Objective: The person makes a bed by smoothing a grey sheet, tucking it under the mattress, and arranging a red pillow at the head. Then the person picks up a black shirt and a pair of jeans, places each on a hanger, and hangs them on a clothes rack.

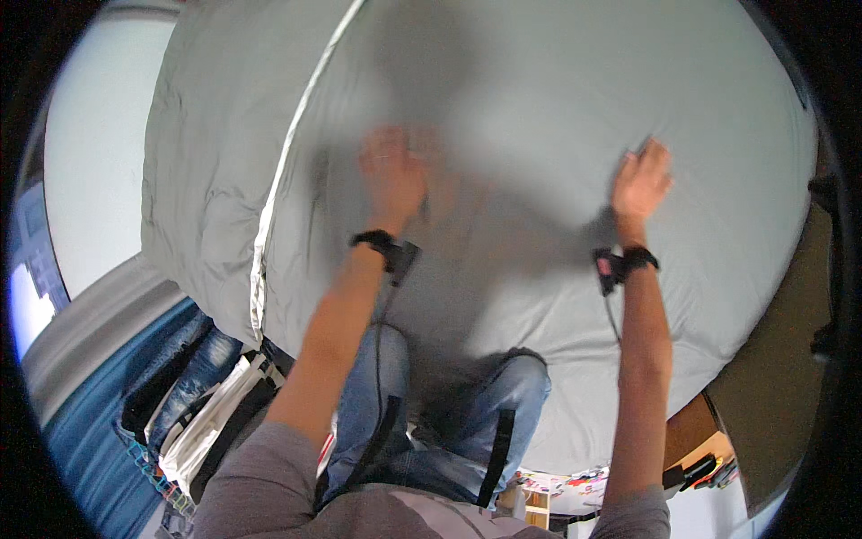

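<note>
A grey fitted sheet or bed cover point(572, 87) spreads over the bed before me. My left hand point(394, 168) is over the middle of it, palm down and blurred, with nothing seen in it; whether it presses the cloth I cannot tell. Farther right, my right hand point(642, 180) lies palm down on the sheet, fingers extended, also holding nothing. A white strip or piping point(279, 168) runs along the grey fabric to the left of my left hand. Past this strip the grey cloth point(202, 168) is wrinkled.
Black straps with small cabled devices circle the left wrist point(387, 250) and right wrist point(623, 266). My jeans-clad knees point(522, 384) are against the bed's near side. Folded clothes point(202, 397) fill a basket at lower left, beside a blue curtain point(101, 404). Wooden furniture point(697, 431) stands lower right.
</note>
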`<state>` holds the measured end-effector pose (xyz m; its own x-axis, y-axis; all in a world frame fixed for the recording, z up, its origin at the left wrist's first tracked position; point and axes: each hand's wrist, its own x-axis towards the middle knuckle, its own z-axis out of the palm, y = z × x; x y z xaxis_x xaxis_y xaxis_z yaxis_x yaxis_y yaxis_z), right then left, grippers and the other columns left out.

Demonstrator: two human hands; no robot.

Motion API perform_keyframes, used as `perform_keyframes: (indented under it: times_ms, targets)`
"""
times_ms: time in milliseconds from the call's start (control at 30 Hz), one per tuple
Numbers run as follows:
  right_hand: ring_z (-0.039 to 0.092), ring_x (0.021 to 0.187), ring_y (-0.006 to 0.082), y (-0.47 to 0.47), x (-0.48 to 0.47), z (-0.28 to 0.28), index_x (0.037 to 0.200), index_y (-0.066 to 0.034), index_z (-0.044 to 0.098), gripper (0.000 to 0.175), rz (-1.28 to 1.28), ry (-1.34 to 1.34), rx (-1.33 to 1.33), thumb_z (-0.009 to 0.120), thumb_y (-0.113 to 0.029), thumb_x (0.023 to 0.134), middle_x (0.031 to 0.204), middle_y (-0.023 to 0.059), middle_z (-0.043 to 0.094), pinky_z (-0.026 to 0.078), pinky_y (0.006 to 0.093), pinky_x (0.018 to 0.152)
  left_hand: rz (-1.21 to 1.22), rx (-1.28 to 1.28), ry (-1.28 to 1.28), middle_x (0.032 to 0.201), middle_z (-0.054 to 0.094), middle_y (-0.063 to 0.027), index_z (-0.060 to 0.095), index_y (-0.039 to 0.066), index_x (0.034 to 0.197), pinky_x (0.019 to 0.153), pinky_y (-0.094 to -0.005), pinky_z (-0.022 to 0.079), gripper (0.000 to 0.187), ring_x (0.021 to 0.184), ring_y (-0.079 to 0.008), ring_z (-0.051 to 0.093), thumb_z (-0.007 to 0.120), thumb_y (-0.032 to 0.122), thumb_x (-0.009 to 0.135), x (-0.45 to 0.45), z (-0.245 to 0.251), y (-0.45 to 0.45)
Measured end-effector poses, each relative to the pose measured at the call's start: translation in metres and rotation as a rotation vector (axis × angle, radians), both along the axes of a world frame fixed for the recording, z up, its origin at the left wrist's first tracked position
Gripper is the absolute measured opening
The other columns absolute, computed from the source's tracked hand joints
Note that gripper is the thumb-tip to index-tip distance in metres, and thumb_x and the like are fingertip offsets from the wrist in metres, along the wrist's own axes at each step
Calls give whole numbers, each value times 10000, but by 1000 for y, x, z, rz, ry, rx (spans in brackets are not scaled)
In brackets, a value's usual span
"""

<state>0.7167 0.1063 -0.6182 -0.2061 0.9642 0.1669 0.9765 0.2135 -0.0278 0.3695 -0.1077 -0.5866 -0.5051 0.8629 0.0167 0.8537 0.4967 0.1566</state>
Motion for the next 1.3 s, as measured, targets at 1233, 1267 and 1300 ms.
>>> perform_keyframes:
  times_ms: [1233, 1267, 1300]
  targets:
    - [261, 1456, 301, -389, -482, 43, 1477, -214, 401, 538, 1272, -104, -463, 510, -275, 954, 1526, 35, 364, 186, 623, 1154, 940, -362, -509, 1401, 476, -244, 430, 19, 1422, 1079, -517, 318, 598, 1282, -415, 446, 503, 391, 959, -207, -45, -407]
    - [245, 1459, 318, -392, -488, 42, 1478, -220, 400, 533, 1263, -62, -468, 502, -296, 961, 1524, 35, 366, 165, 644, 1148, 938, -167, -409, 1377, 506, -244, 469, 20, 1394, 1054, -500, 351, 560, 1245, -415, 482, 497, 384, 969, -208, -54, -420]
    - [230, 1462, 336, -397, -495, 40, 1479, -227, 398, 528, 1249, -78, -505, 494, -317, 968, 1522, 36, 368, 143, 666, 1142, 953, -38, -363, 1354, 536, -243, 507, 21, 1365, 1030, -483, 384, 525, 1207, -415, 517, 491, 377, 980, -207, -63, -433]
